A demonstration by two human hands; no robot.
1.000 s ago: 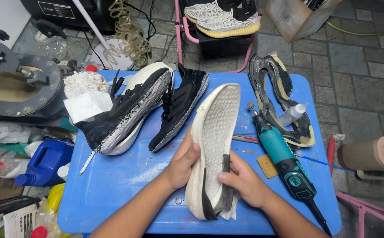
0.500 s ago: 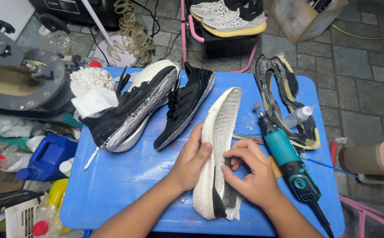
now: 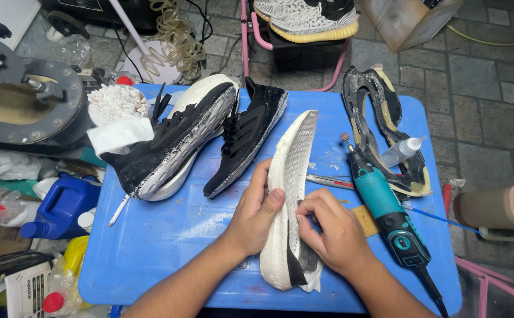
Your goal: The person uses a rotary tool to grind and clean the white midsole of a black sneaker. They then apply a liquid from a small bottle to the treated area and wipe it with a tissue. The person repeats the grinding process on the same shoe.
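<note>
We hold the white sole [image 3: 289,194] on its edge near the middle of the blue table [image 3: 168,235]. Our left hand [image 3: 256,212] cups its left side, thumb pressed on the textured face. Our right hand [image 3: 335,232] has its fingers [image 3: 311,213] curled together, pinching at the sole's right edge by the heel. To do this well, we judge, brace firmly with the left and work in small bites. The teal rotary tool [image 3: 386,212] lies just right; two black shoes [image 3: 210,138] lie farther left.

Blue table [image 3: 168,235] w/ shoes [image 3: 174,141], rotary tool [image 3: 386,209]
</note>
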